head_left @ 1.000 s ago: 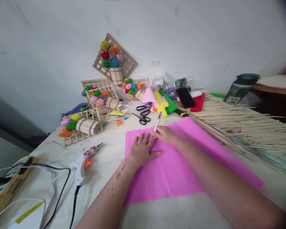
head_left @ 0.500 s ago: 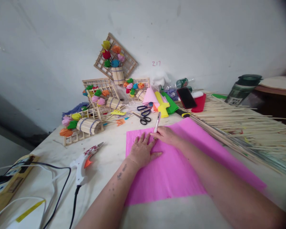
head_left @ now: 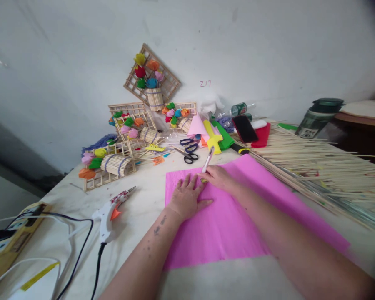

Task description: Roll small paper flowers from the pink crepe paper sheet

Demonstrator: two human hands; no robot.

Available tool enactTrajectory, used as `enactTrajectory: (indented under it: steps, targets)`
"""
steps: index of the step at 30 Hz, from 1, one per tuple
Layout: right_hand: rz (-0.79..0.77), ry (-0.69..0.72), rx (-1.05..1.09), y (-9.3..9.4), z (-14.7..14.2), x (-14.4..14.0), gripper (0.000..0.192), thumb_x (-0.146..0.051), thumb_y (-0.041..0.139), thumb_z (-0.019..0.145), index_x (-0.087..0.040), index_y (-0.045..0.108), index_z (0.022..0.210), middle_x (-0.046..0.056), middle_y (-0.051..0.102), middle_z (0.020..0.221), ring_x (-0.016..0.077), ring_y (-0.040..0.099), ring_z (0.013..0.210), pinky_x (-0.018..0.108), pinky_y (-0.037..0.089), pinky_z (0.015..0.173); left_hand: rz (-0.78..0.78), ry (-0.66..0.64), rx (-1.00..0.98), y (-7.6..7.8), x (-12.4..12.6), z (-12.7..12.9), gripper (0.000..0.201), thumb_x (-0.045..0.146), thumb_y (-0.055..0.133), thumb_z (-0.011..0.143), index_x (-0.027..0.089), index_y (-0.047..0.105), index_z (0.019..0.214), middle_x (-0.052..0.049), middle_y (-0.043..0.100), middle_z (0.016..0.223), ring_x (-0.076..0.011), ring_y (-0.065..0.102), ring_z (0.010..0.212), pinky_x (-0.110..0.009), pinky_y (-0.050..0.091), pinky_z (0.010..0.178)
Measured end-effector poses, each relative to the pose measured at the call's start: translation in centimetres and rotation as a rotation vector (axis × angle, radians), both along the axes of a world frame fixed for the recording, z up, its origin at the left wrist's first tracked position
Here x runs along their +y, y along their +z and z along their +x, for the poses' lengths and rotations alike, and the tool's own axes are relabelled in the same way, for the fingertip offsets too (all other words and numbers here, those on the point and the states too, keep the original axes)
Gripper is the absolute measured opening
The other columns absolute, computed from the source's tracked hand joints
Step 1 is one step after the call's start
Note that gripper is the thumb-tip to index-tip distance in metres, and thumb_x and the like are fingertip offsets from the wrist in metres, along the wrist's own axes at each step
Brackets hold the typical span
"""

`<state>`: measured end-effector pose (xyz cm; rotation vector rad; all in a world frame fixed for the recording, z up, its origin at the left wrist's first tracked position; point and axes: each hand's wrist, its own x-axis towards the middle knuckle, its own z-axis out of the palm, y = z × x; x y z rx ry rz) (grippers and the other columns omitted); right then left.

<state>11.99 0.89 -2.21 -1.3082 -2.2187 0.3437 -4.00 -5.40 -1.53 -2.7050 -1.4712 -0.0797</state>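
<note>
A sheet of bright pink crepe-like paper [head_left: 225,225] lies spread on the table in front of me. My left hand [head_left: 186,198] rests flat on its upper left part, fingers apart. Just to the right, my right hand [head_left: 218,177] grips a white pen [head_left: 208,160], its shaft tilted up and away to the right. The pen's tip is hidden behind my fingers, near the paper's top edge. Beyond the paper lie scissors [head_left: 190,157] with dark handles and yellow paper pieces [head_left: 215,141].
At left are a white hot glue gun [head_left: 108,216] and a power strip [head_left: 15,233] with cables. Stick lattices with paper flowers [head_left: 112,164] stand at the back. Thin wooden sticks [head_left: 325,162], a phone [head_left: 244,128] and a dark bottle [head_left: 318,118] occupy the right.
The pen's upper end has tipped slightly to the right in my right hand. My left hand and the paper stay in place.
</note>
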Motion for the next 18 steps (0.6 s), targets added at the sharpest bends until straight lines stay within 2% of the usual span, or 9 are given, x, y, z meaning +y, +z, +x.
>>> enactTrajectory:
  steps: [5, 18]
  targets:
    - [0.005, -0.027, -0.005, -0.07, 0.02, 0.08, 0.030, -0.042, 0.044, 0.082, -0.017, 0.059, 0.075, 0.004, 0.064, 0.070, 0.0134, 0.056, 0.063, 0.021, 0.033, 0.054, 0.005, -0.004, -0.016, -0.10, 0.06, -0.06, 0.070, 0.067, 0.016, 0.078, 0.024, 0.032, 0.132, -0.011, 0.032, 0.138, -0.0319, 0.023, 0.127, -0.051, 0.025, 0.097]
    - [0.013, 0.006, -0.034, 0.11, -0.14, -0.04, 0.030, -0.041, 0.044, 0.082, -0.017, 0.058, 0.072, 0.004, 0.064, 0.068, 0.0137, 0.057, 0.063, 0.021, 0.034, 0.054, -0.013, 0.002, -0.017, 0.02, 0.00, -0.05, 0.070, 0.067, 0.016, 0.078, 0.024, 0.033, 0.131, -0.011, 0.033, 0.137, -0.0318, 0.022, 0.128, -0.051, 0.025, 0.098]
